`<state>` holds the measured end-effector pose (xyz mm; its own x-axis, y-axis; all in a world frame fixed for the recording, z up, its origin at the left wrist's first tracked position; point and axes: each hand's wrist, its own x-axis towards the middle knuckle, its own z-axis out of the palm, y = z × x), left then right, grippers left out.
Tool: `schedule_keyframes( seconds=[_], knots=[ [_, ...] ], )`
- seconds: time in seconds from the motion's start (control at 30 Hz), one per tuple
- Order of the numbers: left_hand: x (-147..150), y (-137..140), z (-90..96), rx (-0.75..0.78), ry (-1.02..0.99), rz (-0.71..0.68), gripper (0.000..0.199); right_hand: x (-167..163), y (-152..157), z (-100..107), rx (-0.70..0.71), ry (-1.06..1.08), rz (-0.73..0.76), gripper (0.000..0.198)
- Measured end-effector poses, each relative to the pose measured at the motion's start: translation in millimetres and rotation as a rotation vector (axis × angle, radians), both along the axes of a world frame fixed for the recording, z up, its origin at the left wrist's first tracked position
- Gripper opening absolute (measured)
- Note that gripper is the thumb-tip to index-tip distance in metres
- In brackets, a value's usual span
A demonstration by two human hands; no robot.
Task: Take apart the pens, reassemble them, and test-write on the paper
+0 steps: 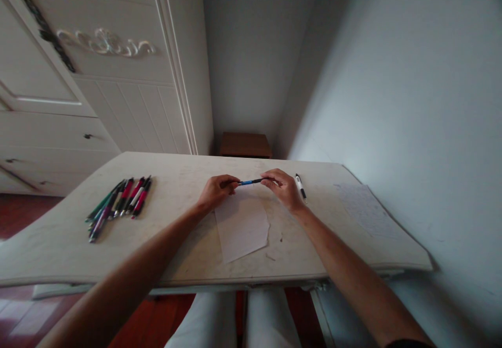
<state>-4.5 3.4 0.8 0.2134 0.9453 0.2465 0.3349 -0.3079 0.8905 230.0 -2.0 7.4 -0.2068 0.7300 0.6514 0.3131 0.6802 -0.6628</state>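
A blue and black pen is stretched level between my two hands, above the far end of a sheet of white paper. My left hand pinches its left end, and my right hand has its fingers closed on the black right end. Just right of my right hand lies a white and black pen on the table. The fingertips cover both ends of the blue pen.
Several pens in pink, green, purple and black lie in a pile on the left of the white table. A written sheet lies at the right, near the wall. A white cabinet and a brown wooden box-like piece stand beyond the table.
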Motion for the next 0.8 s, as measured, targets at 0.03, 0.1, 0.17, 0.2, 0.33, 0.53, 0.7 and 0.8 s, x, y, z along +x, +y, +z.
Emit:
schedule_keyframes(
  seconds=[0.03,0.1,0.17,0.2,0.33,0.53,0.7,0.8],
  knots=[
    [0.8,-0.5,0.0,0.012,0.023,-0.003,0.030,-0.1,0.2,-0.2,-0.006,-0.004,-0.005,0.019],
    [2.0,-1.2,-0.6,0.046,0.059,-0.009,0.033,-0.5,0.1,-0.1,-0.016,-0.025,-0.007,0.022],
    [2.5,-1.4,-1.4,0.099,0.084,-0.015,0.036,-1.1,-0.7,0.9,-0.011,-0.057,0.002,0.023],
    [2.6,-1.3,-1.9,0.128,0.095,-0.023,0.036,-1.2,-1.3,1.7,-0.003,-0.073,0.002,0.023],
    [2.2,-0.5,-4.2,0.248,0.141,-0.092,0.028,-0.6,-4.3,4.8,0.019,-0.137,-0.069,0.023],
    [0.3,0.5,-5.4,0.334,0.148,-0.091,0.018,0.3,-5.6,3.3,-0.003,-0.221,-0.097,0.027],
    [1.3,-2.7,-0.7,0.410,0.121,-0.063,0.010,-2.6,-6.5,2.9,-0.020,-0.217,-0.122,0.030],
    [3.8,-5.4,1.4,0.430,0.128,-0.062,0.009,-4.9,-7.2,3.7,-0.033,-0.213,-0.106,0.031]
  ],
)
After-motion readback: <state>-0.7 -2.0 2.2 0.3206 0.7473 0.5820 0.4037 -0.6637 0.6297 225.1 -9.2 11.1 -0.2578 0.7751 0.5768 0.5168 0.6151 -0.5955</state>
